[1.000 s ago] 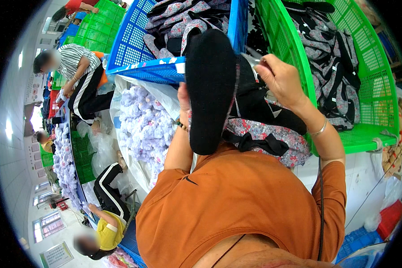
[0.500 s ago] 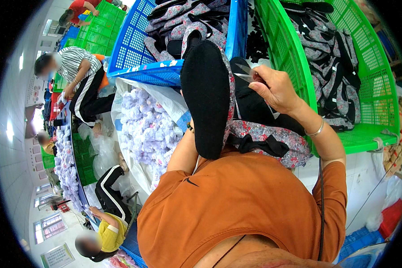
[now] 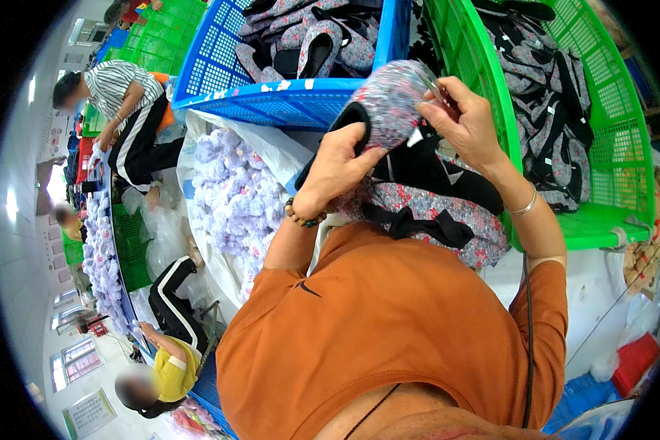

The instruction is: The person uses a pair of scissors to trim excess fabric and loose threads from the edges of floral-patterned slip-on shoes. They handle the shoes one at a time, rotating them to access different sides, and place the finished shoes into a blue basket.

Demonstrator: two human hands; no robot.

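Observation:
My left hand [image 3: 345, 165] is closed round the opening of a grey slipper with a red floral pattern [image 3: 394, 99] and black lining. The slipper's toe points up and away from me. In my right hand [image 3: 466, 121] is a pair of metal thread snips [image 3: 435, 91], the blades against the side of the slipper's toe. A small white tag [image 3: 415, 138] shows at the slipper's edge. Below my hands, near my lap, lies floral fabric with a black bow [image 3: 447, 227], beside black cloth [image 3: 473, 187].
Ahead stands a blue crate [image 3: 271, 99] of floral slippers. On the right, a green crate [image 3: 609, 176] holds more. A white sack [image 3: 293, 154] of fluffy lilac items [image 3: 235, 194] is at my left. Two people [image 3: 125, 99] sit farther left; another person stands at the far upper left.
The slipper has turned from showing its black sole to showing its patterned upper. My left hand has come into view on it, and the snips have moved against its toe.

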